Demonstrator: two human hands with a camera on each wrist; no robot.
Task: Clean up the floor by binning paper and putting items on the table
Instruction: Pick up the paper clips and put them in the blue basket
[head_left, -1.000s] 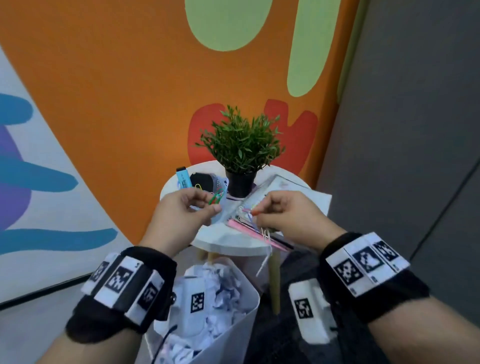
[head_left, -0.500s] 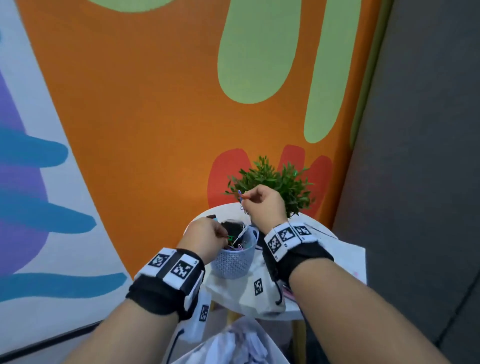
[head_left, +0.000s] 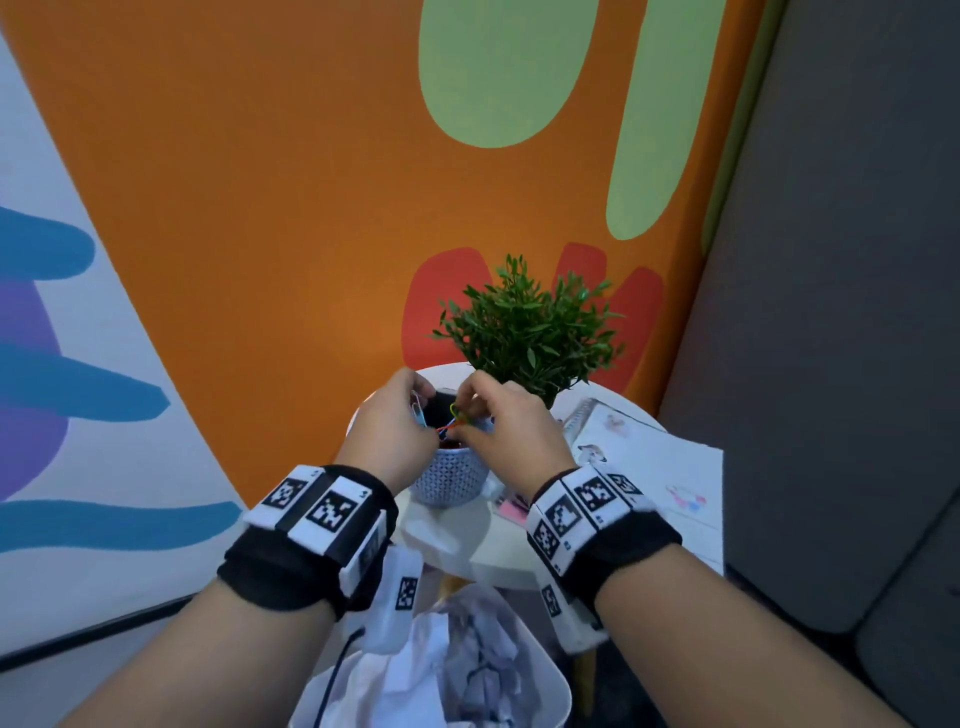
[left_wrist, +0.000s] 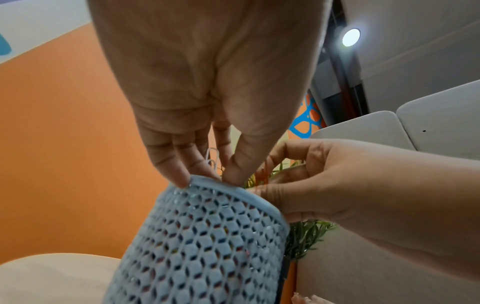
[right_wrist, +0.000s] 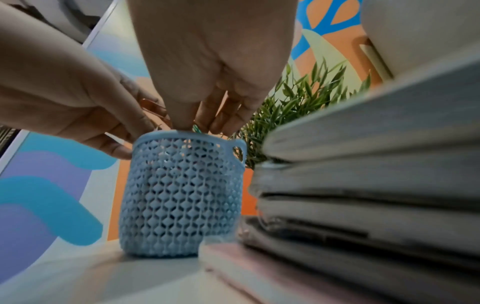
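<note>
A small blue mesh basket (head_left: 451, 480) stands on the round white table (head_left: 519, 556). Both hands hover over its mouth. My left hand (head_left: 420, 415) pinches a pale paper clip (left_wrist: 213, 157) at the near-left rim, fingertips touching the rim. My right hand (head_left: 465, 418) pinches a bunch of coloured paper clips (head_left: 453, 422), green and orange, just above the opening. In the right wrist view the basket (right_wrist: 182, 195) is upright, and a green clip (right_wrist: 196, 129) shows between the right hand's fingertips. Coloured clips show through the mesh (left_wrist: 202, 236); the inside is otherwise hidden.
A potted green plant (head_left: 530, 332) stands right behind the basket. Open books and papers (head_left: 644, 467) lie stacked on the table's right half. A white bin (head_left: 558, 696) full of crumpled paper sits on the floor below my wrists. Orange wall behind, grey sofa to the right.
My right hand has come down from in front of the plant to the basket mouth with its clips. The left hand has stayed at the basket's rim.
</note>
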